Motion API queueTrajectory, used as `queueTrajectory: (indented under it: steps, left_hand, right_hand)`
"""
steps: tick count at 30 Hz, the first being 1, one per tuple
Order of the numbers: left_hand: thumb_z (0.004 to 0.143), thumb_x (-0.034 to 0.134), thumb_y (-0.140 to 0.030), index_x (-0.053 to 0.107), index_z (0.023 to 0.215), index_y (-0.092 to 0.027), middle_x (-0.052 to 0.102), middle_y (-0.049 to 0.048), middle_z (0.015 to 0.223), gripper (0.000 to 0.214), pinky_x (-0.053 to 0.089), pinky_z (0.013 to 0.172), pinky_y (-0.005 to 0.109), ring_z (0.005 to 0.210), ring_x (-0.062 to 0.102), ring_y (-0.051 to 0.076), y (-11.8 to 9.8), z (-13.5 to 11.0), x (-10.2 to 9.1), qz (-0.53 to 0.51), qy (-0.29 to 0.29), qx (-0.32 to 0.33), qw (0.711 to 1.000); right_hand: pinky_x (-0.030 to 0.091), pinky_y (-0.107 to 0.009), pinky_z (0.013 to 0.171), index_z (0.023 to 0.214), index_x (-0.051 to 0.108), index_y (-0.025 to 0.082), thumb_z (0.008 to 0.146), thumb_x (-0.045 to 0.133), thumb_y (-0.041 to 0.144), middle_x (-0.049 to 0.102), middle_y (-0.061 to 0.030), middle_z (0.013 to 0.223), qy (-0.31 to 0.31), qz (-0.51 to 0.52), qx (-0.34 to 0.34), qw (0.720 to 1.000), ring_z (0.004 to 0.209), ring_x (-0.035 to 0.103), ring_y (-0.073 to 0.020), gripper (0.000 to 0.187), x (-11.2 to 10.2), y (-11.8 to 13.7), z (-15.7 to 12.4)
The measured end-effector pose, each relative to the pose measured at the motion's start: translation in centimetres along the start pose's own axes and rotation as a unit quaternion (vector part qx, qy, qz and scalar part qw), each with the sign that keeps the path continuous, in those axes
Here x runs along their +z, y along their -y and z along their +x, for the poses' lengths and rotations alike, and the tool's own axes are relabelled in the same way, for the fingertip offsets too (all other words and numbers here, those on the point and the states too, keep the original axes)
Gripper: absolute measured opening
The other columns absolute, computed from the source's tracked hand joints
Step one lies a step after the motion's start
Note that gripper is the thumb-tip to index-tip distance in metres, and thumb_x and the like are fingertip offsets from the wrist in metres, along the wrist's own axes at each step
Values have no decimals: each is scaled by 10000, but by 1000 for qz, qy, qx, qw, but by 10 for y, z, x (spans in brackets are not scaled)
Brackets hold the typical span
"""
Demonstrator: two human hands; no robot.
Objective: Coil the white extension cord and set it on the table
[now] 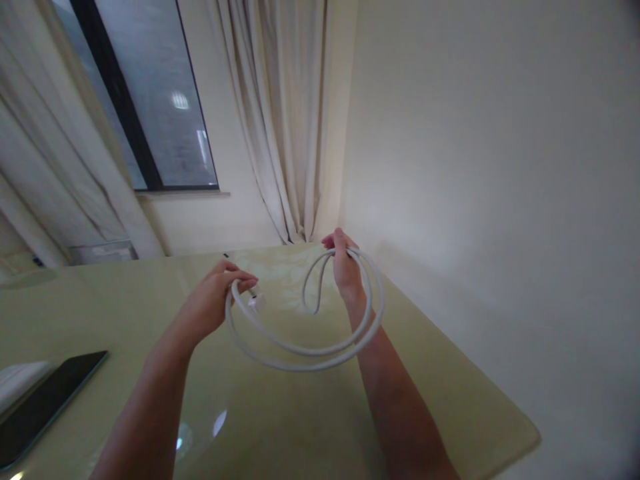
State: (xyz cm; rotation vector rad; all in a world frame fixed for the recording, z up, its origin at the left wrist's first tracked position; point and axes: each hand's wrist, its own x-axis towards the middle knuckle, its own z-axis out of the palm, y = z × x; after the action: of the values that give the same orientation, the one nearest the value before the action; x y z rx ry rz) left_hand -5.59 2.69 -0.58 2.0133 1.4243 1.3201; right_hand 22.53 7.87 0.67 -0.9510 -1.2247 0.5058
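Holds a looped white cable (305, 367) above the table (480, 407); pinches one side of it with the nearly closed left hand (217, 298) and grips the other with the curled right hand (345, 270).

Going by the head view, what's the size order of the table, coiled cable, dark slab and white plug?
1. Table
2. Coiled cable, by overall outline
3. Dark slab, cut off at left
4. White plug
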Motion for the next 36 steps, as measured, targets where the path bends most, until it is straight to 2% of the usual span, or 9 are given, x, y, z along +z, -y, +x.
queueTrajectory:
  steps: [4,8,12,17,23,26,28,32,36]
  left_hand:
    - [792,812,-528,890,873,-307,791,123,1151,248,546,1037,453,1059,727,323,-5,-2,0,-39,132,17,990]
    - [791,826,-555,888,872,-267,791,151,1249,306,509,1134,508,1246,695,372,-10,-9,-3,-168,161,-42,972]
    - [754,858,-584,855,1007,-207,791,177,1233,454,592,1010,488,1134,750,358,-7,-12,8,-291,100,-157,938]
    - [667,888,-353,775,1144,-197,811,119,1085,514,568,786,374,792,748,252,10,0,22,-99,-29,-152,983]
    - [718,721,-175,796,882,-203,756,66,729,182,527,770,378,754,723,288,28,6,13,39,-107,-159,981]
    - [754,765,-160,794,949,-208,752,46,744,203,559,747,328,745,726,236,26,4,6,-62,-204,-168,963]
    - [757,787,-90,775,955,-200,763,39,801,227,586,733,262,728,723,167,22,4,2,-214,-255,-193,923]
    - [755,714,93,773,839,-128,780,85,836,244,599,674,146,684,718,97,15,6,-5,-404,-213,-294,840]
    - [746,750,82,832,895,-149,816,81,892,288,601,663,113,730,750,103,-5,6,-8,-401,-227,-239,855]
  right_hand:
    - [526,-322,851,789,709,210,1035,327,723,732,-76,847,27,-108,19,994,880,688,-214,685,-3,-4,-2]
    - [490,-273,576,885,742,197,983,485,740,648,-9,578,143,-39,80,986,531,602,-159,609,1,-10,-2]
    - [551,-251,608,966,739,175,889,741,548,793,-57,776,254,73,113,958,596,689,-145,380,2,-9,-2]
    - [579,-409,1026,1449,620,230,950,691,340,765,-132,1351,350,181,105,913,1153,751,-228,515,-5,9,-9]
    - [537,-432,1085,1501,595,252,992,613,257,681,-133,1492,413,170,106,888,1278,698,-243,509,-13,24,-12]
    - [546,-410,1072,1453,639,258,930,679,249,673,-115,1506,435,199,100,872,1295,692,-247,524,-14,24,-12]
    - [555,-394,1061,1459,643,285,917,669,262,667,-94,1516,444,232,115,858,1306,688,-240,543,-16,22,-11]
    - [576,-363,1017,1431,676,279,900,591,273,708,-89,1462,419,256,169,855,1262,713,-222,538,-20,2,-6]
    - [605,-335,919,1304,741,181,895,512,299,800,-144,1261,375,135,251,882,1093,775,-209,483,-15,-26,0]
